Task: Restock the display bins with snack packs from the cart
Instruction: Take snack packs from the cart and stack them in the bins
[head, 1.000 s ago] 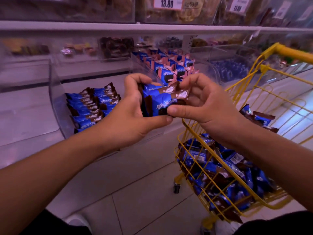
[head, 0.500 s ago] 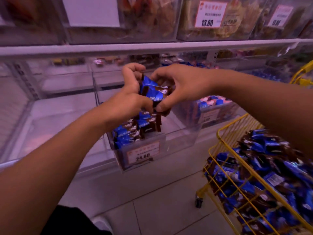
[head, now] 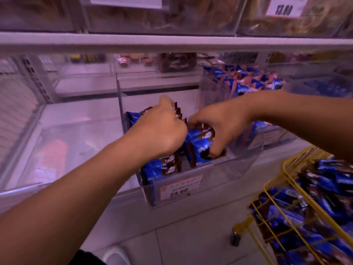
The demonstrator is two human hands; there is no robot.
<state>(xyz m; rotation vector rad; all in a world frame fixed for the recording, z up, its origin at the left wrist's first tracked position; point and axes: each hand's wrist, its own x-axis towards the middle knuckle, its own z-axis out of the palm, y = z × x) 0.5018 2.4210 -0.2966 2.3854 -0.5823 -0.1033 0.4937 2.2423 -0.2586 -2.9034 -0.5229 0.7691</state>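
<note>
Spanning the whole width of the view, a white shelf unit (head: 172, 42) carried rows of clear acrylic display bins, with bagged goods and a price card reading 13.80 (head: 284, 6) on the tier above. At the lower right stood a yellow wire cart (head: 298, 190), heaped with blue-and-brown snack packs (head: 324, 199). On the lower tier, the middle display bin (head: 191, 196) jutted toward the camera, its front wall bearing an orange price label (head: 180, 187) marked 24.80. To its left lay a wide bin (head: 57, 150) with only blurred reflections visible inside; to its right another bin (head: 242, 81) held upright blue and pink packs. Inside the middle bin, a row of blue snack packs (head: 160, 169) stood on edge along the left side. Both forearms reached into that bin. The left hand (head: 162, 131) was curled, knuckles up, gripping the top of a stack of packs whose brown crimped ends (head: 178, 113) showed just past its fingers. The right hand (head: 223, 127), touching the left, had its fingers and thumb wrapped round a small bundle of packs (head: 200, 144) held low in the bin, beside the standing row.
</note>
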